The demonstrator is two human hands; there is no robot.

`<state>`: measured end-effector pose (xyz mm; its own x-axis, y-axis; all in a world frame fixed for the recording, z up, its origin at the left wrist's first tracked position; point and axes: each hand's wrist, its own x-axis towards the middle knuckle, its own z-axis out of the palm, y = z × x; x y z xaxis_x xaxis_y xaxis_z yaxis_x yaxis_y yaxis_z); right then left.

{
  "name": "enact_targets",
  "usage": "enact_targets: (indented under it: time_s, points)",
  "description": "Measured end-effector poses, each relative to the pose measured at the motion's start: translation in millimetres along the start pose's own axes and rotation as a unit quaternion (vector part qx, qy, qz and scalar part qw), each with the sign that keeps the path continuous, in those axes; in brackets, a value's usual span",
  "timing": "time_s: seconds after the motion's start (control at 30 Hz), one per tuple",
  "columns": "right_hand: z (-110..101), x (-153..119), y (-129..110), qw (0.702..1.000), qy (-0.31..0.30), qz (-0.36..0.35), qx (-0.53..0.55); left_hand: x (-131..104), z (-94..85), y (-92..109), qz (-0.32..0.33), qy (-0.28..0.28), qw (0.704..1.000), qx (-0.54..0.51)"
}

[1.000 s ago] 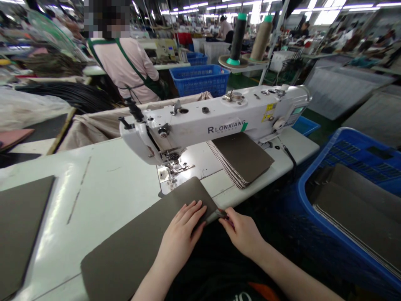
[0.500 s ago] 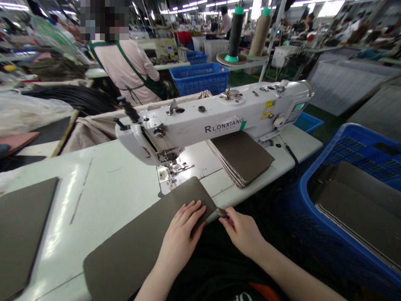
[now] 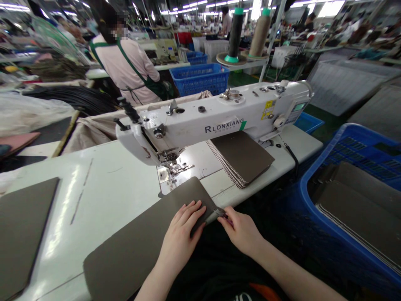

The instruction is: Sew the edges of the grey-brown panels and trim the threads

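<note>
My left hand (image 3: 184, 223) lies flat on a dark olive-grey panel with rounded corners (image 3: 134, 238), fingers stretched out and pressing it to the table. My right hand (image 3: 242, 230) is closed around small thread snips (image 3: 222, 213). Their metal tip touches the panel's right edge near the front of the table; most of the handle is hidden in the fingers, with a bit of purple-pink showing. Just beyond the panel's far corner is the needle area of a white sewing machine (image 3: 194, 121).
A stack of similar panels (image 3: 242, 156) lies under the machine arm. Another panel (image 3: 25, 234) is at the left. A blue basket (image 3: 305, 188) with more panels stands at my right. Two thread cones (image 3: 235, 33) rise behind the machine. A person in a green apron (image 3: 128, 67) is beyond.
My right hand and the snips have shifted very slightly at the panel's edge. My left hand and the panel have stayed in place.
</note>
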<state>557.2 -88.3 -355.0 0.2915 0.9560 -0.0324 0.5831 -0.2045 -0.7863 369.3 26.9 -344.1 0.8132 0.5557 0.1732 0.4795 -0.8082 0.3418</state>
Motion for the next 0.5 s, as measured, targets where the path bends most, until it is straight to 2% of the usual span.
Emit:
enact_targets:
  time_s: [0.07, 0.13, 0.2, 0.27, 0.37, 0.43, 0.5]
  points:
    - [3, 4, 2, 0.989, -0.008, 0.039, 0.142, 0, -0.4, -1, 0.002, 0.001, 1.0, -0.002]
    - [4, 8, 4, 0.952, -0.018, 0.095, 0.29, 0, -1.2, -1, 0.006, 0.001, 1.0, -0.004]
    - [0, 11, 7, 0.926, -0.021, 0.126, 0.354, 0, -2.2, -1, 0.007, 0.004, 1.0, -0.005]
    - [-6, 10, 8, 0.948, -0.01, 0.102, 0.301, 2, -3.3, 3, 0.001, 0.012, 1.0, -0.005]
    - [-13, 4, 8, 0.994, 0.017, 0.042, 0.101, 11, -3.7, 14, -0.024, 0.028, 0.999, -0.009]
    - [-14, -1, 7, 1.0, 0.017, 0.025, -0.006, 19, -2.4, 23, -0.036, 0.028, 0.999, -0.018]
    - [-12, -5, 4, 0.998, 0.005, 0.018, -0.06, 27, 0.0, 29, -0.037, 0.021, 0.999, -0.033]
